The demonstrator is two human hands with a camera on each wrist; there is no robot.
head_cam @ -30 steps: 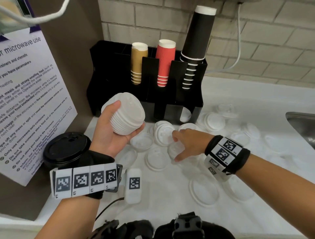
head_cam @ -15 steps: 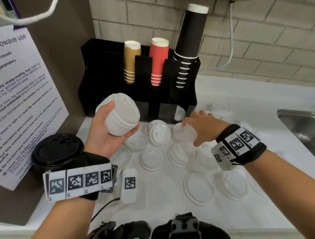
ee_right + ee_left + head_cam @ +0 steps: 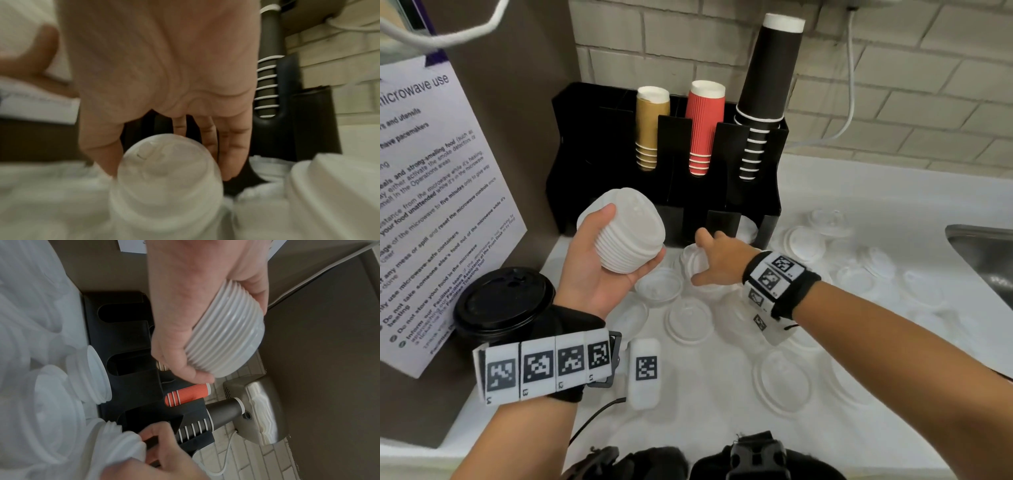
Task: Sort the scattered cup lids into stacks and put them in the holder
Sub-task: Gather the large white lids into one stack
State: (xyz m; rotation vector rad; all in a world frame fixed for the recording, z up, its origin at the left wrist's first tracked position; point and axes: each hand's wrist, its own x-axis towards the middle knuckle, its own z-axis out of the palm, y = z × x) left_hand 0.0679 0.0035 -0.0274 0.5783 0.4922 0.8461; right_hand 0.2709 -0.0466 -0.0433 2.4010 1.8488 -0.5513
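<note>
My left hand point(image 3: 630, 240) grips a tall stack of white lids point(image 3: 640, 219), tilted, above the counter's left side; the grip shows close up around the stack point(image 3: 226, 340). My right hand point(image 3: 700, 258) is down over a short lid stack point(image 3: 688, 263) just in front of the black holder point(image 3: 592, 154). Thumb and straight fingers point(image 3: 207, 134) stand on either side of that short stack point(image 3: 166, 178). This view is blurred, so I cannot make out a firm grip. Several loose lids point(image 3: 690, 320) lie scattered on the white counter.
The holder carries gold point(image 3: 650, 126), red point(image 3: 703, 126) and black point(image 3: 767, 85) cup stacks. A black-lidded cup point(image 3: 503, 301) stands at the left by a notice point(image 3: 431, 192). A steel sink point(image 3: 986, 253) is at the right edge. A white tagged block point(image 3: 645, 370) lies near me.
My right hand went from the middle lids to one near the holder's right slot, then back left onto the short stack. My left hand keeps holding its stack, barely moved.
</note>
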